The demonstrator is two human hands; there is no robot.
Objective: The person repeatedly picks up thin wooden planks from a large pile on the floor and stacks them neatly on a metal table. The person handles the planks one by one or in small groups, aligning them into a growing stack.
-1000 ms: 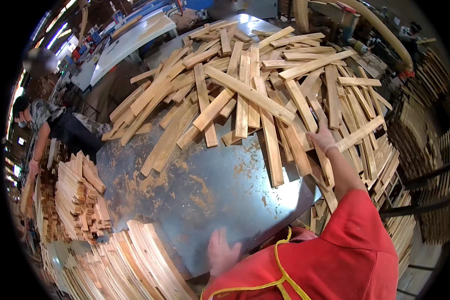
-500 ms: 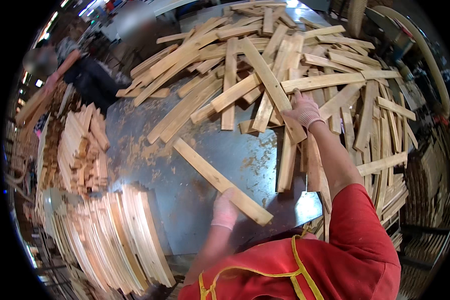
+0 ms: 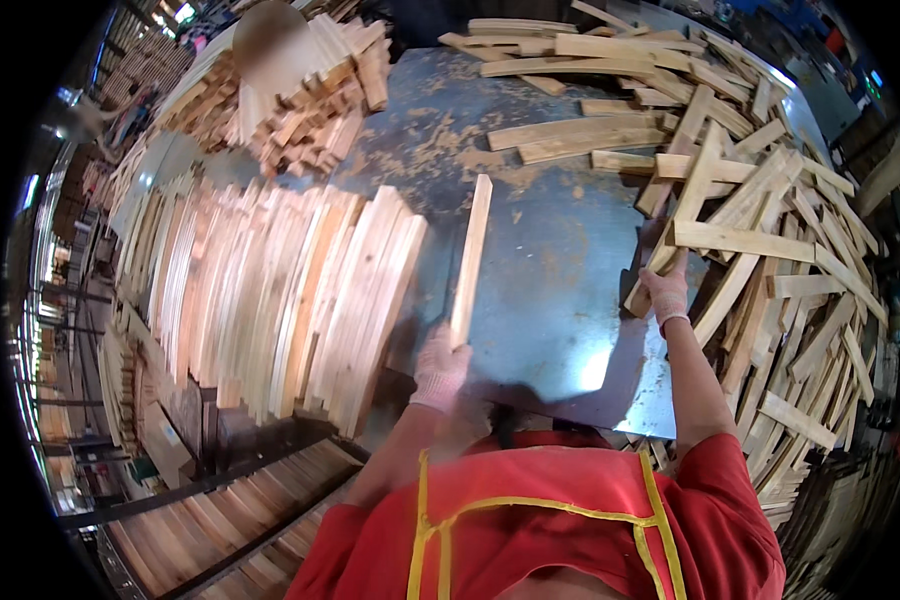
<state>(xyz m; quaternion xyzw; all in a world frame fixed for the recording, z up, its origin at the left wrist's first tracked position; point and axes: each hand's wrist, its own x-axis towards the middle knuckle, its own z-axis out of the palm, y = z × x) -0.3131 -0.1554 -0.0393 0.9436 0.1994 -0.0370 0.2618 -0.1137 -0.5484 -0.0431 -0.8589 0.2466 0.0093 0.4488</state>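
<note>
Wooden slat [image 3: 472, 255] above the table [image 3: 540, 330], clamped in left hand [image 3: 440, 368] fingers; right hand [image 3: 667, 294], grip unclear, touches table's right-side pile [image 3: 745, 239].

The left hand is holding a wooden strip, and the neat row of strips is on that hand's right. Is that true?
Not quite: the neat row of strips is to the left of the left hand, as the head view shows. It does hold a wooden strip.
</note>
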